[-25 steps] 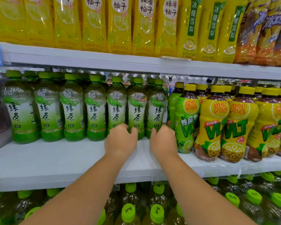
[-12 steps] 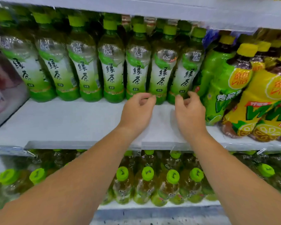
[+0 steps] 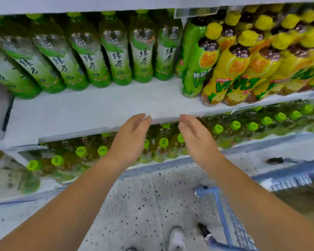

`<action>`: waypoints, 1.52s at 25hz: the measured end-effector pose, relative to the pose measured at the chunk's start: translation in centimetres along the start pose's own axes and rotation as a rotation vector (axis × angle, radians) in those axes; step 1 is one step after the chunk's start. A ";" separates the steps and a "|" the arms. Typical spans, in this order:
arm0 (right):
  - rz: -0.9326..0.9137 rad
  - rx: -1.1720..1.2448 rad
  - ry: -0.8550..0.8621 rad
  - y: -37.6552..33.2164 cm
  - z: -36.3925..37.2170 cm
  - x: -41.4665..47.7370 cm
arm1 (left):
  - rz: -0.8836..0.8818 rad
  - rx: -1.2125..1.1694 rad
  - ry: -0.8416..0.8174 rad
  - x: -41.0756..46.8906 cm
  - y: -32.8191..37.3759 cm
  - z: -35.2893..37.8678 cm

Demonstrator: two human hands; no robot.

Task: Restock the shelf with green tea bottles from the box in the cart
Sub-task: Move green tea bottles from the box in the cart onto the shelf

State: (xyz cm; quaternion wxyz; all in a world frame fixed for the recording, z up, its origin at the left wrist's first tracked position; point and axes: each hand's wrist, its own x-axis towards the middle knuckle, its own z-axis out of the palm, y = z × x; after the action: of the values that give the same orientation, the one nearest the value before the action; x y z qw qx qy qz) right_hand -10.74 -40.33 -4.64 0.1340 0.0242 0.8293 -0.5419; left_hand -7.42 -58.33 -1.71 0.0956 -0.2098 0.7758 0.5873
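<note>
Both hands hover empty, fingers loosely spread: left hand [image 3: 130, 140] and right hand [image 3: 196, 140] just before the shelf [image 3: 98, 109] edge. Green tea bottles [image 3: 116, 57] stand at 12 o'clock; the cart [image 3: 223, 216] lies at 5 o'clock.

I can't see the box: the cart [image 3: 225, 211] is cut off at the right and bottom edges. Leftmost green tea bottles [image 3: 11, 73] smear with blur, their caps hidden behind the upper shelf [image 3: 80, 4].
</note>
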 end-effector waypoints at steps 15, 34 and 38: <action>0.245 -0.148 0.201 2.1 -19.4 -24.8 | 0.024 0.028 -0.477 -21.7 4.9 15.0; 0.407 -0.422 0.004 24.3 -53.3 -24.6 | -0.236 0.427 -0.511 -24.4 11.0 54.8; 0.587 -0.493 -0.104 30.2 -54.8 -21.4 | -0.409 0.461 -0.528 -22.1 6.5 60.3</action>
State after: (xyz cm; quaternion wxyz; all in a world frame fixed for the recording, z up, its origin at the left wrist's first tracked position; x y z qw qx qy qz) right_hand 4.72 23.97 -5.64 0.3269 0.2002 0.8846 -0.2656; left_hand 3.55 5.23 -4.95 0.4509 -0.1749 0.7782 0.4006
